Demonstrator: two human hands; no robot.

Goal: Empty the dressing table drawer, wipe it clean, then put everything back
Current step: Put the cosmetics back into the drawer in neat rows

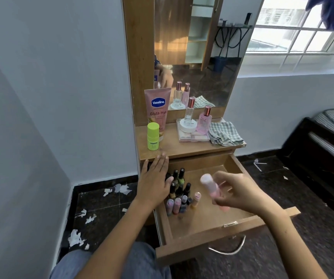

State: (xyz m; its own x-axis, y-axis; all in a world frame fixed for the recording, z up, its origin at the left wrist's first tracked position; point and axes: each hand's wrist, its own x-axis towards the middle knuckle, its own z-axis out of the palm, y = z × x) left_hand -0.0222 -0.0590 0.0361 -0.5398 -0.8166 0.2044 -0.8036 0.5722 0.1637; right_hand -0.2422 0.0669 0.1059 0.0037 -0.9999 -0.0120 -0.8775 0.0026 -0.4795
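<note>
The wooden drawer [212, 232] of the dressing table stands pulled out. Several nail polish bottles [179, 190] are clustered upright in its left half; the right half shows bare wood. My right hand [236, 191] grips a small pink bottle [212, 187] with a pale cap, held tilted above the drawer's middle. My left hand [155, 183] lies flat with straight fingers over the drawer's back left corner, touching the leftmost bottles and reaching the tabletop edge.
On the tabletop [174, 148] stand a pink Vaseline tube [158, 109], a green stick [153, 135], two perfume bottles [197, 117] on a palette, and a checked cloth [224, 133]. A mirror rises behind. Paper scraps [77, 237] litter the dark floor; a bed [331, 133] is at right.
</note>
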